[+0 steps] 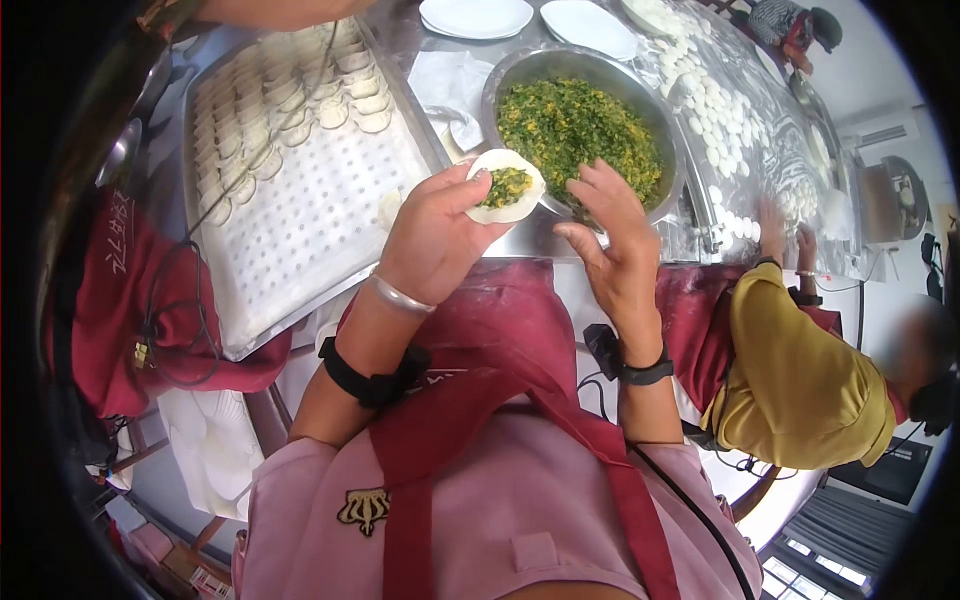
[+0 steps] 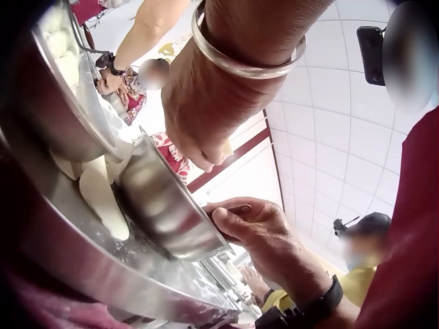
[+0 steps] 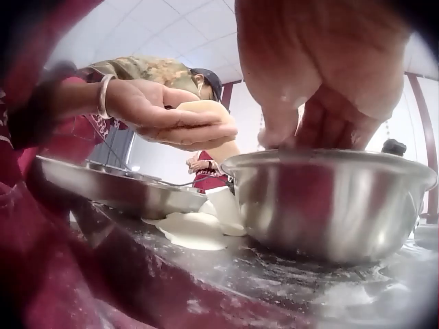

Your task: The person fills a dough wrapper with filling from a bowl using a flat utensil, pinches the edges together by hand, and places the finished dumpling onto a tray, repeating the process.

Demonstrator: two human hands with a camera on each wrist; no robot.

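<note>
— Looking down, the head view alone shows green filling in the steel bowl [image 1: 585, 125] and a dab on the wrapper [image 1: 507, 186].
— Left hand [image 1: 440, 235]?
— Half curled, cradling that wrapper beside the bowl's near rim.
— Right hand [image 1: 610, 240]?
— Fingers loosely spread at the rim, holding nothing. The right wrist view adds spare wrappers [image 3: 195, 229] lying on the tabletop [image 3: 226, 274].

Bright, even daylight is filling all views; fisheye distortion is bending and darkening the edges, and the wrist views' close foregrounds are blurring.
</note>
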